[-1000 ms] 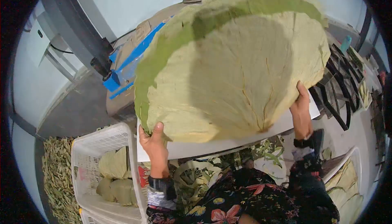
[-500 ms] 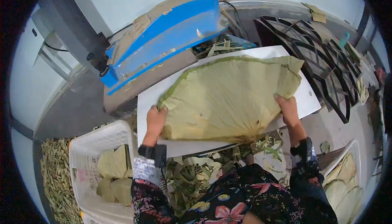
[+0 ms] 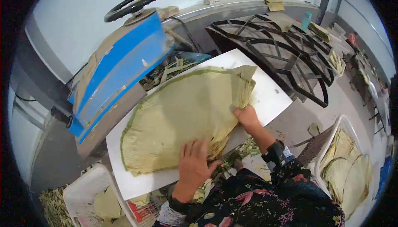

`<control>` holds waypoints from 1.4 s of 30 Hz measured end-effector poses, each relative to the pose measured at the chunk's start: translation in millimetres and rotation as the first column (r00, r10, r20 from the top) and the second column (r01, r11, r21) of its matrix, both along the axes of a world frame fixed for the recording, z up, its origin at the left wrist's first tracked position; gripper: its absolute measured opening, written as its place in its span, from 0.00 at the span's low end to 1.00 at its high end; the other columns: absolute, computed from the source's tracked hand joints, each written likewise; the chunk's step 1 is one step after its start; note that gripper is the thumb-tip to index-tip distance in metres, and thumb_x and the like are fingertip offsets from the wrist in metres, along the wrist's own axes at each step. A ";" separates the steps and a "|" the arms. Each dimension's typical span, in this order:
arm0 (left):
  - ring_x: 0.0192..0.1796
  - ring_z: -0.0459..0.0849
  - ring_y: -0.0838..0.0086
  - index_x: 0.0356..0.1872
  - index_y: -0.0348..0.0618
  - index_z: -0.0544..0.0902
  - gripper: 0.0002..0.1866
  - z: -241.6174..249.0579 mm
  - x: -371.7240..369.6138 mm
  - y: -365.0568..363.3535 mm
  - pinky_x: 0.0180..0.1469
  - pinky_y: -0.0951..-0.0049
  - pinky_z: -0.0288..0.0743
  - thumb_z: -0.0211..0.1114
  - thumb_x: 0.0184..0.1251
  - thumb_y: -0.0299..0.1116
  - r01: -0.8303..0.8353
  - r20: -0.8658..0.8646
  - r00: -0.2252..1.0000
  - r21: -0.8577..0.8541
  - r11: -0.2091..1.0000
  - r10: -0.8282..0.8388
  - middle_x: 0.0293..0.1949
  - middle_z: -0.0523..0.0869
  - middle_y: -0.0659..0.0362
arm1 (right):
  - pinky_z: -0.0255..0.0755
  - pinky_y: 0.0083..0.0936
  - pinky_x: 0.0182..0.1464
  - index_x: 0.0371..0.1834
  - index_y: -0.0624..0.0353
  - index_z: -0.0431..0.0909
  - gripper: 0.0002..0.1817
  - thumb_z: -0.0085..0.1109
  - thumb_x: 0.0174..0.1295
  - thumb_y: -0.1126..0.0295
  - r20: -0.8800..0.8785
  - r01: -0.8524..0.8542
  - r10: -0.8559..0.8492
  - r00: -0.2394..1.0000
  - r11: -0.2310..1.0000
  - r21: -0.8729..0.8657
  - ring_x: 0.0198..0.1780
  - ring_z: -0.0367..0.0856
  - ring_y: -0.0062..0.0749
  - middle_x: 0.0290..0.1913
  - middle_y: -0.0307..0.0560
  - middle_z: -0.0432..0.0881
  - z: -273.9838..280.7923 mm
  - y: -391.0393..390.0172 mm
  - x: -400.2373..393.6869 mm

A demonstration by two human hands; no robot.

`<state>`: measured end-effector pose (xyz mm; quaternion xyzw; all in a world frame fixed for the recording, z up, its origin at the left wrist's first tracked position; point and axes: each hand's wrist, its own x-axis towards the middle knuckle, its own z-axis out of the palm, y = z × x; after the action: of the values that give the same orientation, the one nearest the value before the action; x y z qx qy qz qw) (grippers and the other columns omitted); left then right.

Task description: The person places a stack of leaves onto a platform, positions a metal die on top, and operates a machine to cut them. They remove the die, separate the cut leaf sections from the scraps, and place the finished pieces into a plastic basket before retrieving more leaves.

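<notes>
A half-round stack of dried lotus leaves (image 3: 174, 107), pale yellow-green with a darker green curved rim, lies on a white board (image 3: 265, 90). Several layers show along its right edge. My left hand (image 3: 193, 165) rests on the near edge of the leaves, fingers stretched out and slightly blurred. At the right edge, my right hand (image 3: 247, 119) grips the leaves, thumb on top and the other fingers partly hidden.
Behind the board stands a blue machine (image 3: 120, 73) with a black handwheel (image 3: 134, 4). Black curved metal frames (image 3: 286, 57) lie at the right. White baskets with leaves stand at the lower left (image 3: 76, 189) and lower right (image 3: 346, 127). Leaf scraps cover the floor.
My left hand has let go of the left edge and come to the near middle of the leaves. The right hand still holds the right edge. The view has turned right.
</notes>
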<state>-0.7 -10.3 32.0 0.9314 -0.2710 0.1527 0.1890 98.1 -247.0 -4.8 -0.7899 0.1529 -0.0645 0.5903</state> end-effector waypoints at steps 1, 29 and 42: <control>0.58 0.70 0.50 0.56 0.34 0.66 0.40 -10.5 4.0 -5.5 0.63 0.49 0.56 0.70 0.45 0.49 -0.032 -0.105 0.994 -0.060 0.998 0.026 0.52 0.74 0.44 | 0.72 0.31 0.46 0.49 0.66 0.74 0.22 0.59 0.55 0.62 0.004 0.004 -0.004 1.000 1.000 0.001 0.43 0.80 0.36 0.41 0.55 0.82 5.9 -6.3 -2.8; 0.63 0.68 0.59 0.48 0.39 0.74 0.34 -23.5 3.2 -15.2 0.69 0.43 0.45 0.69 0.40 0.51 -0.139 -0.083 0.988 -0.117 0.983 0.130 0.54 0.74 0.53 | 0.66 0.32 0.56 0.60 0.69 0.65 0.23 0.50 0.63 0.69 0.046 -0.110 0.285 0.957 0.509 -0.854 0.55 0.74 0.51 0.55 0.63 0.74 46.6 -303.2 65.7; 0.59 0.72 0.57 0.50 0.38 0.72 0.33 -33.3 0.0 -10.6 0.62 0.54 0.60 0.67 0.41 0.44 -0.087 -0.192 0.981 -0.246 0.965 0.040 0.53 0.75 0.48 | 0.69 0.45 0.41 0.43 0.64 0.70 0.12 0.54 0.59 0.68 -0.215 -0.528 0.805 0.553 0.139 -0.838 0.37 0.75 0.60 0.31 0.62 0.78 98.9 41.1 52.8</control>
<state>-0.6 -20.9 -1.3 0.9181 -0.2004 0.1046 0.3256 150.9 -205.8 94.1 -0.9263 -0.3587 0.0305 0.1113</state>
